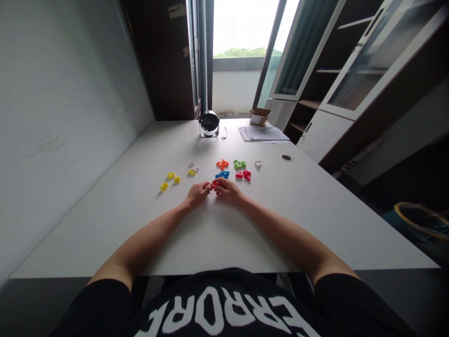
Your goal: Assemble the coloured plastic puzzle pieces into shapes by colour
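Observation:
My left hand (198,193) and my right hand (227,189) meet at the middle of the white table (280,220), fingers curled together around a small red plastic piece (213,186). Just beyond my fingers lies a blue piece (222,175). Further out sit red pieces (243,175), an orange piece (222,164), a green piece (240,164) and a white piece (258,164). To the left lie several yellow pieces (170,179) and a yellow-and-white cluster (192,169).
A small black round device (209,123) stands at the table's far edge near the window. Papers (263,134) and a small cardboard box (260,116) lie at the back right. A cable hole (286,157) is in the tabletop. Cabinets stand on the right, a wall on the left.

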Demonstrator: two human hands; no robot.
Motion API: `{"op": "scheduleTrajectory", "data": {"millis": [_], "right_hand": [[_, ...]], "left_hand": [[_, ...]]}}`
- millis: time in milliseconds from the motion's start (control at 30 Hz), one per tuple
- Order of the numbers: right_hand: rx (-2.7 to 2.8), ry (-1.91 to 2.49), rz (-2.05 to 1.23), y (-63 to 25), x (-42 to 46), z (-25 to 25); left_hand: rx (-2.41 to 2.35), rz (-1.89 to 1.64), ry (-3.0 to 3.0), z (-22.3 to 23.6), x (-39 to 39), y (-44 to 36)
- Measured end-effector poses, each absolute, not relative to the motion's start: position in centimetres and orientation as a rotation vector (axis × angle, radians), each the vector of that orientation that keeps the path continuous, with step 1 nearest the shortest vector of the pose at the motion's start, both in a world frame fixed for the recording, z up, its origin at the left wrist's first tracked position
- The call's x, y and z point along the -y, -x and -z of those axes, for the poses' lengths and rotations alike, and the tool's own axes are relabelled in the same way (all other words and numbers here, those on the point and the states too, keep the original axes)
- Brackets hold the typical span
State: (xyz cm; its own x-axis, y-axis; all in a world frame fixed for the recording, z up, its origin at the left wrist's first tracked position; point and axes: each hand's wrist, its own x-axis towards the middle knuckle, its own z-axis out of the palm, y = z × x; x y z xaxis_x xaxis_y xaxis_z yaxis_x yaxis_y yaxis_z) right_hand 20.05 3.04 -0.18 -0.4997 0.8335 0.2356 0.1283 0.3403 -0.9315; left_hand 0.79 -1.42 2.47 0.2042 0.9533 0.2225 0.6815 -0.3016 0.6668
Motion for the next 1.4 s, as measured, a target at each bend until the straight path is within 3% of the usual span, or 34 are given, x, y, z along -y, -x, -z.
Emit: {"op": "scheduleTrajectory", "data": {"millis": [1400], "right_hand": [[1.765,0.969,-1.078,-19.9,-3.2,0.4]], "left_hand": [[-1.422,-0.968,-2.104,-2.3,1.6,-1.0]]}}
